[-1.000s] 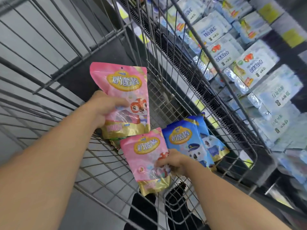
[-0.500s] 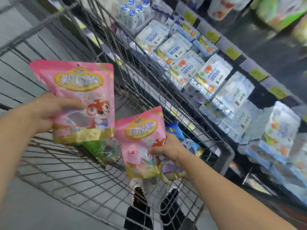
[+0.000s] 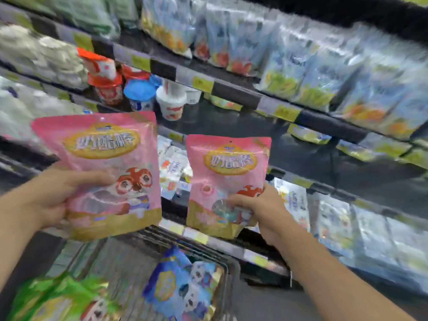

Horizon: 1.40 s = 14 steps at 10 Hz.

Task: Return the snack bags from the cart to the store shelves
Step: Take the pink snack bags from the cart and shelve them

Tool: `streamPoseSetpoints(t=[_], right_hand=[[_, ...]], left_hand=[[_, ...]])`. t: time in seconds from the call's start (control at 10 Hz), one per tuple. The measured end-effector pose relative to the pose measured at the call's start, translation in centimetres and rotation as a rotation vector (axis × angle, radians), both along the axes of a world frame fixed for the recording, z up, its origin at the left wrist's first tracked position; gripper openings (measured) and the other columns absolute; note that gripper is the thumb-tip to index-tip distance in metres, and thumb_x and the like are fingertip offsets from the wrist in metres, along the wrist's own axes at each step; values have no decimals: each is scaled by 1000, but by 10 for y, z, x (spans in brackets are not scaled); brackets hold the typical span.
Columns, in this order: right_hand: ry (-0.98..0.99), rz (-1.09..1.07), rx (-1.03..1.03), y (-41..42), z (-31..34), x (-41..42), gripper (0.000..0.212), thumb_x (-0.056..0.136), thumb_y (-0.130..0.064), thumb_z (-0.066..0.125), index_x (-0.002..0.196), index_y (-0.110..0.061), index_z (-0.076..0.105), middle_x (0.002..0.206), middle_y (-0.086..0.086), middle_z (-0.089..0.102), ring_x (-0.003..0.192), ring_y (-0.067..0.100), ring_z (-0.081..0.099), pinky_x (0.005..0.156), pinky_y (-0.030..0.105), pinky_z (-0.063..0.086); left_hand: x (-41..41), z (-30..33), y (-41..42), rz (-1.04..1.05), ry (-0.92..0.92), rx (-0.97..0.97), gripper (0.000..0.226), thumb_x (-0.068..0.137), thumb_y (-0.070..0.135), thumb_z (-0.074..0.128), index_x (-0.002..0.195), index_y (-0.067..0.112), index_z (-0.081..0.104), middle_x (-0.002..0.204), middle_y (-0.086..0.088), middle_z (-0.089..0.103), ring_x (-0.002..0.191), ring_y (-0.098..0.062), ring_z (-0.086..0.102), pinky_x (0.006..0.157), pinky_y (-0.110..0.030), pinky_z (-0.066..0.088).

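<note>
Two glossy pink plastic snack pouches w/ gold bands, both upright above the wire cart (image 3: 222,269). Cart holds a blue pouch (image 3: 180,290) near its right edge & a green pouch (image 3: 58,297) at left. Left hand (image 3: 55,195) closed on the larger pink pouch (image 3: 108,172); right hand (image 3: 259,209) pinches the smaller pink pouch (image 3: 224,181) at its lower right. Dark shelves (image 3: 236,93) w/ blurred packs behind.

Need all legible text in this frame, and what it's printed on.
"奶酪棒": gold oval on the pink bag in the left hand.
"奶酪棒": gold oval on the pink bag in the right hand.
Small print on both pink bags: too blurred to read.
Blue bag and green bag in the cart: blurred.
Yellow shelf price tags and shelf packs: unreadable.
</note>
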State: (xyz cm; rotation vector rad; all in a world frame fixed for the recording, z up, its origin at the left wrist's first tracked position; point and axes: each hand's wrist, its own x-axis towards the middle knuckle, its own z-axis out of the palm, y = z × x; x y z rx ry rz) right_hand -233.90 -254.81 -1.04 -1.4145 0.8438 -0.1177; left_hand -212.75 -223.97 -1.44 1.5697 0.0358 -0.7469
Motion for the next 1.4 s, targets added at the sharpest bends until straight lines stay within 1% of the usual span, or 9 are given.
streamPoseSetpoints(t=[0.2,0.4,0.5,0.6,0.7,0.8,0.9,1.2,1.4], right_hand=[[-11,-230,90,-97,-15,3,34,66,4,84,96,-2,68,64,7,70,46,20,64,39,27,50],[-211,-324,-7,-168,-27,83,37,71,12,77,104,2,64,85,24,60,64,28,56,67,53,50],[-290,-343,-116,-190,-40,118,40,66,19,76,101,1,64,78,14,67,57,23,65,57,39,58],[-379,-364,-175,-213,-58,144,35,65,21,77,82,-5,61,55,-3,65,40,7,59,39,22,49],[-420,-416,-178,-233,-74,160,38,64,18,80,82,-4,54,51,-3,62,36,4,54,36,19,44],[-365,-437,-266,-250,-86,160,47,62,9,86,87,-11,52,77,2,64,56,4,63,48,20,51],[-369,-415,-319,-264,-90,163,47,61,11,85,86,-16,56,80,0,67,60,2,66,53,20,53],[-360,-281,-289,-278,-100,162,51,54,11,88,88,-17,64,85,-7,75,76,4,73,70,25,59],[-356,-328,-247,-267,-92,151,61,55,9,89,107,-9,64,96,0,75,83,9,73,71,23,58]], left_hand=[[-35,-12,-105,-137,-14,-129,38,62,-4,72,98,5,78,99,-19,78,81,-33,77,58,-38,62],[-27,-55,-149,-218,-37,-168,53,46,0,85,98,8,79,98,-18,78,82,-32,77,59,-35,61],[-9,-85,-153,-260,-56,-162,61,46,15,92,105,11,77,102,-19,78,88,-38,76,68,-45,62],[11,-116,-151,-205,-33,-53,63,59,31,94,113,8,72,108,-23,75,97,-43,73,86,-64,54],[17,-139,-148,-193,-23,-24,66,64,33,93,121,11,68,112,-22,74,100,-43,72,88,-66,52],[18,-153,-150,-207,-9,12,67,62,36,93,120,12,69,111,-21,75,99,-44,72,88,-67,52],[15,-150,-156,-199,-16,-12,65,59,37,94,115,11,71,109,-23,75,98,-45,72,88,-68,52],[-7,-108,-190,-266,-83,-206,80,32,30,100,108,16,77,105,-17,77,90,-38,76,67,-40,62],[-6,-98,-200,-298,-57,-207,76,34,29,99,106,17,78,104,-16,78,89,-35,76,65,-38,62]])
